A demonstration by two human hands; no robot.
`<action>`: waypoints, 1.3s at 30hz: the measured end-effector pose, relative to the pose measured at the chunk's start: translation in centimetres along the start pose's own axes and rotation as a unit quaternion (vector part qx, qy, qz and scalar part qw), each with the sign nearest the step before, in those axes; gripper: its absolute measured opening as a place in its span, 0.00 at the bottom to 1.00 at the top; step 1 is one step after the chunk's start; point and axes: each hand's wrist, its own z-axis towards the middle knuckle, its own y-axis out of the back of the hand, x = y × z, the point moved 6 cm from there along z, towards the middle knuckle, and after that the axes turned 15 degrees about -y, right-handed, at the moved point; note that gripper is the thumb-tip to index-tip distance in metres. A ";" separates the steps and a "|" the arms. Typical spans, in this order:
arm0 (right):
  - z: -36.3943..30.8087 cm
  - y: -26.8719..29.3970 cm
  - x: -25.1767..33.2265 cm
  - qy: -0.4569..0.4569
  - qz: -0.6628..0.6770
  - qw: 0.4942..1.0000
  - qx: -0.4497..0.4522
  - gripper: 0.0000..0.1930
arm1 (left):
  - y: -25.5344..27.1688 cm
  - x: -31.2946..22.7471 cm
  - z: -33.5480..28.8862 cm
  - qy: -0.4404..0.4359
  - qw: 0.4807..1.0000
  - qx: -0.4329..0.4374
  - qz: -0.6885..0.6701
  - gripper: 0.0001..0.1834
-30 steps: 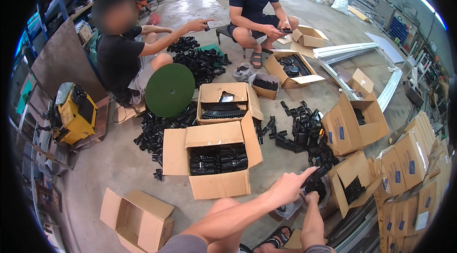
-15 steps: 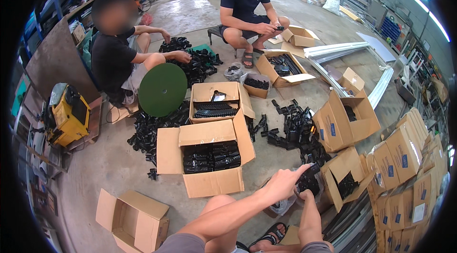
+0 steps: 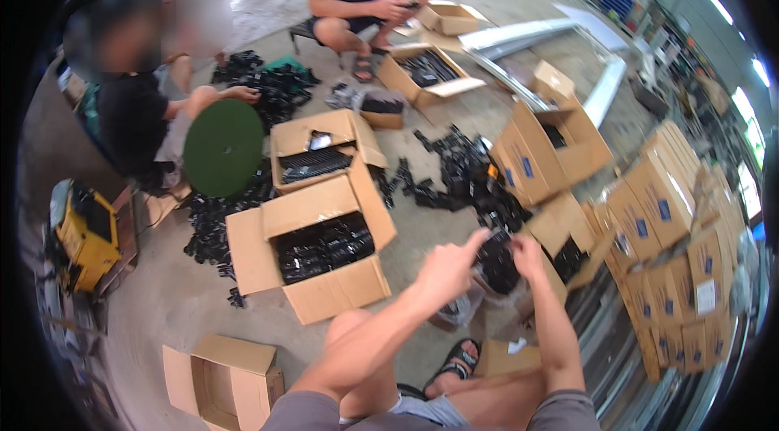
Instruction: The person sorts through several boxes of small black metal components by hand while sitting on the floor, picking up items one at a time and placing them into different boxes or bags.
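Note:
My left hand [image 3: 448,267] reaches out from the lower middle, its fingers closed on one end of a small black plastic part [image 3: 497,241]. At the part's other side is my right hand [image 3: 527,256], thumb and fingers pinched together; what exactly lies in this pinch is blurred, but it meets the same part. Just below both hands sits a clear plastic bag [image 3: 461,309] with black parts [image 3: 497,273] in it. A cardboard box [image 3: 604,256] of black pieces stands open to the right of my right hand.
Ahead lies a loose heap of black parts [image 3: 462,171]. Open cartons [image 3: 337,301] of black parts stand at centre left, near a round green disc [image 3: 224,148]. Two co-workers sit beyond. Stacked cartons [image 3: 649,212] line the right; an opened box [image 3: 235,358] is at lower left.
My right hand has risen from the bag to the black part by my left hand. The view has turned, so the surroundings sit further left and higher.

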 end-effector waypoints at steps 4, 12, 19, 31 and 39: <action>-4.7 8.4 12.6 0.083 0.153 0.984 -0.031 0.10 | -0.5 -0.7 0.8 0.002 1.000 0.022 0.012 0.45; -11.1 8.9 17.1 0.262 -0.011 0.963 -0.067 0.05 | -3.3 -2.6 0.4 -0.059 0.994 0.090 0.036 0.45; -11.9 7.8 16.3 0.292 -0.092 0.951 -0.046 0.04 | -4.1 -2.7 -0.6 -0.082 0.989 0.099 0.079 0.38; -12.3 8.0 16.1 0.294 -0.107 0.948 -0.059 0.04 | -4.0 -3.3 -0.4 -0.076 0.991 0.093 0.063 0.29; -12.5 7.6 16.1 0.303 -0.122 0.944 -0.043 0.04 | -4.6 -2.3 -0.5 -0.055 0.988 0.131 0.066 0.40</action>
